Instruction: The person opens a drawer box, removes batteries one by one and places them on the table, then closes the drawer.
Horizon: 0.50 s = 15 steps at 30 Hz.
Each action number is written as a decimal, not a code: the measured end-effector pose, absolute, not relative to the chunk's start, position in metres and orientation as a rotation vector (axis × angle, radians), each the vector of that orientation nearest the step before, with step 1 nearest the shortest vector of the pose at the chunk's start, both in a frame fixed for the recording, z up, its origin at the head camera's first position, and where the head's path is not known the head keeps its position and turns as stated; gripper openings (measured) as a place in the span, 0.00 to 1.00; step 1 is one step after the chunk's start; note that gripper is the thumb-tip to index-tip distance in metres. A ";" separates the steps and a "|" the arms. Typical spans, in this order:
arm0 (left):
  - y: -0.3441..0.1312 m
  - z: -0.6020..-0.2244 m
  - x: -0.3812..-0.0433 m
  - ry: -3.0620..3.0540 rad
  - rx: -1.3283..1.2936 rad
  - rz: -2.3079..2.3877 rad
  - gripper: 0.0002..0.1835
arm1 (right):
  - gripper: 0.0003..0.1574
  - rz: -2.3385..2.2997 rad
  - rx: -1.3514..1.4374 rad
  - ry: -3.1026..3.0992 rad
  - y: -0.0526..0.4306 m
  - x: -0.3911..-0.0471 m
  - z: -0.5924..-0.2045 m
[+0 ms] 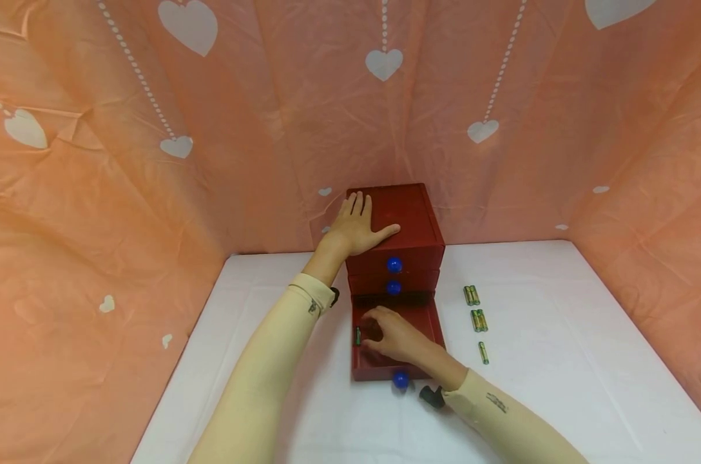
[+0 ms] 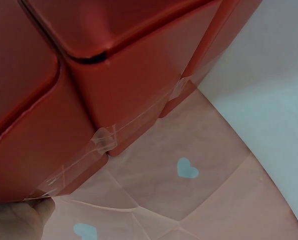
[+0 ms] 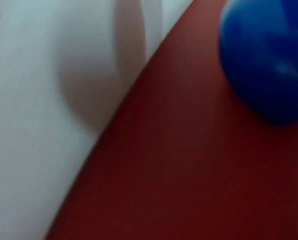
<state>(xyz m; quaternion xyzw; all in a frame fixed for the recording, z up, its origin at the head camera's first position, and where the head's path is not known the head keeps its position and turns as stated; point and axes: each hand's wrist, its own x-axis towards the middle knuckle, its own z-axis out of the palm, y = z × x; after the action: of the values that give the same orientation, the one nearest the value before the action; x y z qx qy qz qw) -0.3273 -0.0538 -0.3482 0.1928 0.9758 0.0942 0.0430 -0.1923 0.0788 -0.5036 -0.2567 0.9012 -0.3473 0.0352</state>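
A red chest of drawers (image 1: 405,212) with blue knobs stands against the back cloth. My left hand (image 1: 355,227) lies spread on its top; in the left wrist view part of that hand (image 2: 16,220) shows beside the chest's red side (image 2: 134,95). The bottom drawer (image 1: 422,316) is pulled out. Inside it, along the left wall, is a small green battery (image 1: 358,336). My right hand (image 1: 399,336) hovers over this drawer, thumb and fingers curved apart, their tips just right of the battery. The right wrist view shows the red drawer front (image 3: 153,165) and its blue knob (image 3: 268,60).
On the white table (image 1: 536,361) right of the chest lie an upper pair of batteries (image 1: 471,295), a lower pair (image 1: 479,320) and a single battery (image 1: 483,352). The two upper drawers (image 1: 368,261) are closed. Peach cloth (image 1: 298,96) with white hearts surrounds the table's back and sides.
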 end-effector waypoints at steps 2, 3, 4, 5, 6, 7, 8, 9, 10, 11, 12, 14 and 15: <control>-0.054 -0.348 -0.327 2.985 0.592 0.283 0.59 | 0.30 -1.060 -0.791 2.763 0.077 -0.193 -0.506; -0.054 -0.348 -0.327 2.984 0.592 0.281 0.59 | 0.30 -1.058 -0.789 2.760 0.076 -0.194 -0.506; -0.053 -0.348 -0.327 2.984 0.591 0.280 0.59 | 0.30 -1.055 -0.787 2.758 0.076 -0.194 -0.507; -0.053 -0.348 -0.327 2.984 0.591 0.279 0.59 | 0.30 -1.051 -0.789 2.760 0.075 -0.194 -0.508; -0.053 -0.348 -0.327 2.983 0.589 0.279 0.59 | 0.30 -1.055 -0.789 2.758 0.074 -0.194 -0.508; -0.053 -0.347 -0.327 2.982 0.587 0.278 0.59 | 0.29 -1.059 -0.788 2.754 0.073 -0.194 -0.508; -0.053 -0.347 -0.327 2.981 0.586 0.282 0.59 | 0.29 -1.061 -0.791 2.755 0.072 -0.194 -0.508; -0.053 -0.347 -0.327 2.980 0.585 0.284 0.59 | 0.29 -1.064 -0.790 2.756 0.072 -0.194 -0.508; -0.053 -0.347 -0.327 2.981 0.585 0.286 0.59 | 0.29 -1.064 -0.786 2.757 0.071 -0.194 -0.508; -0.053 -0.347 -0.327 2.982 0.586 0.286 0.59 | 0.29 -1.066 -0.776 2.756 0.071 -0.194 -0.508; -0.053 -0.347 -0.328 2.983 0.589 0.283 0.59 | 0.28 -1.073 -0.764 2.752 0.070 -0.194 -0.508; -0.053 -0.347 -0.328 2.985 0.594 0.280 0.59 | 0.28 -1.069 -0.734 2.756 0.069 -0.195 -0.509; -0.053 -0.348 -0.328 2.985 0.596 0.278 0.59 | 0.28 -1.070 -0.715 2.756 0.068 -0.195 -0.510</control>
<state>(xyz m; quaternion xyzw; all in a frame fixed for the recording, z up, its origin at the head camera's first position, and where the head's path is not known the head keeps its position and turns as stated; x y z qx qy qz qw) -0.3280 -0.0534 -0.3476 0.1947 0.9757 0.0907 0.0424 -0.1951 0.0685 -0.5097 -0.2349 0.9050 -0.3512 0.0499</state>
